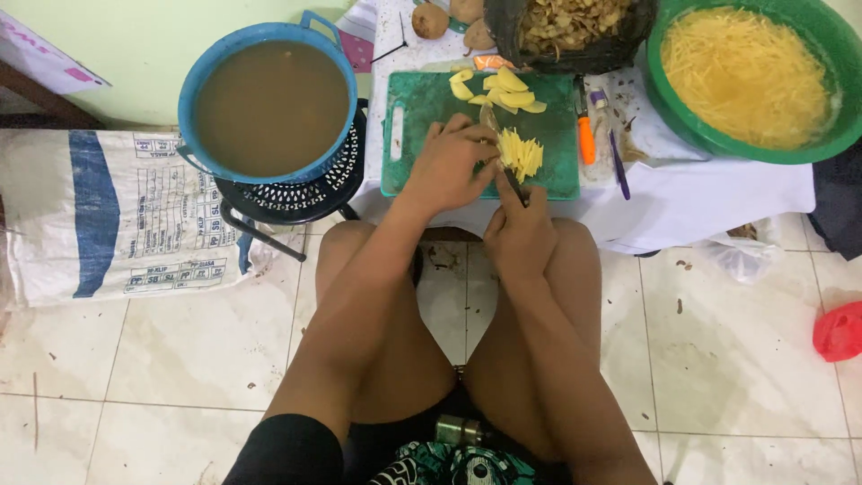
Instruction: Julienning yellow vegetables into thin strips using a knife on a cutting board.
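Your right hand (519, 235) grip clamps the knife (499, 148); left hand (446, 168) presses down on potato strips (521, 153), fingers together. Green cutting board (422, 126) beneath; slices (503, 90) at 12 o'clock; orange peeler (585, 136) at 3.

White-and-blue printed sack (117, 216) lies flat on floor.

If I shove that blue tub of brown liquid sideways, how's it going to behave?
The blue tub looks filled nearly to the rim, so it is probably heavy and apt to slosh over. It sits on a small black stand that it overhangs, so a sideways push might tip it. Its rim handle likely offers the steadier grip.
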